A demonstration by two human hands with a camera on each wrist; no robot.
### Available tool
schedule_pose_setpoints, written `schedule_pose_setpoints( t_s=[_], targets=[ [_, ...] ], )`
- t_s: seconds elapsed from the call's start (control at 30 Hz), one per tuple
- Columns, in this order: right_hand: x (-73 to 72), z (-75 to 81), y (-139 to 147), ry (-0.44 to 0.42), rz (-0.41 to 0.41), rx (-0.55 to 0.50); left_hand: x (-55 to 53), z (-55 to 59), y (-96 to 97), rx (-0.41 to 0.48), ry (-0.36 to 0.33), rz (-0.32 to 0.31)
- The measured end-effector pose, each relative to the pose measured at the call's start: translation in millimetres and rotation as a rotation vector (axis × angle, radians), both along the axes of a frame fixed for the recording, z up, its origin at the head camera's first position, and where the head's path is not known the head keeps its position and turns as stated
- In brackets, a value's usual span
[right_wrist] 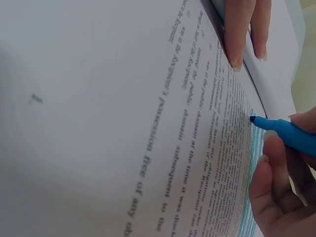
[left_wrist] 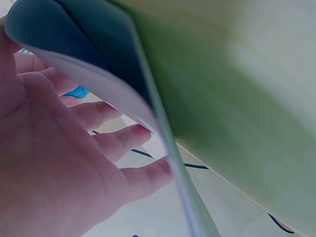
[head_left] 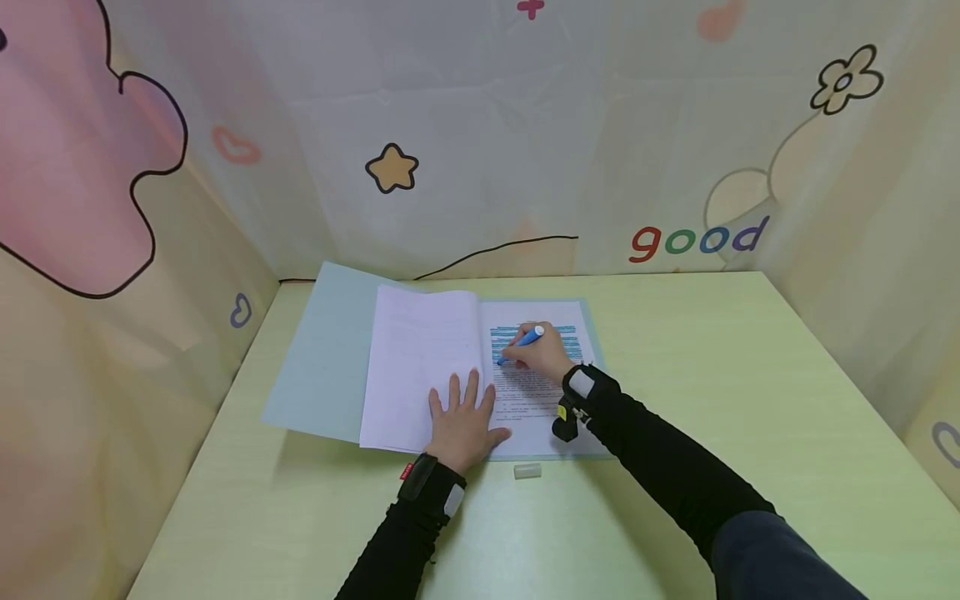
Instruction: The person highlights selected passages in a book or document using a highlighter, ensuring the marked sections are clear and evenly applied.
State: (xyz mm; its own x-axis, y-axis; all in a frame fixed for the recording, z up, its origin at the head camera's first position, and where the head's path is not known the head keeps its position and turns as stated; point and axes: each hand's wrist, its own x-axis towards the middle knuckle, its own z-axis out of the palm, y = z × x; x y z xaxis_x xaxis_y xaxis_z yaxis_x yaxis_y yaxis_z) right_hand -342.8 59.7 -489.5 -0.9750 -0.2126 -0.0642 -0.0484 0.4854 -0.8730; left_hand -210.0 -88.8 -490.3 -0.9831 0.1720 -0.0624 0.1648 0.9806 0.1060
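Note:
In the head view a stapled-looking document lies unfolded in a pale blue folder (head_left: 322,358). My right hand (head_left: 546,353) grips a blue highlighter (head_left: 532,335) over the right-hand printed page (head_left: 525,433). In the right wrist view the dark tip of the highlighter (right_wrist: 286,132) is right at the text, beside lines striped in blue. My left hand (head_left: 459,423) rests with spread, straight fingers on the turned-over white page (head_left: 420,358), near the fold. From the left wrist, its palm (left_wrist: 54,148) shows under the curved edges of paper and folder.
A small pale block (head_left: 527,471) lies on the light green table (head_left: 750,400), just in front of the folder. Behind the table hangs a curtain (head_left: 525,167) with cartoon prints. The folder's left cover tilts up off the tabletop.

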Motion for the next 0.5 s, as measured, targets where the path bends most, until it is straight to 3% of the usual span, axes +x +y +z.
schedule_pose_setpoints(
  t_s=[0.5],
  targets=[
    [0.8, 2.0, 4.6, 0.027, 0.009, 0.001, -1.3, -0.4, 0.5, -0.035, -0.011, 0.005]
  ],
)
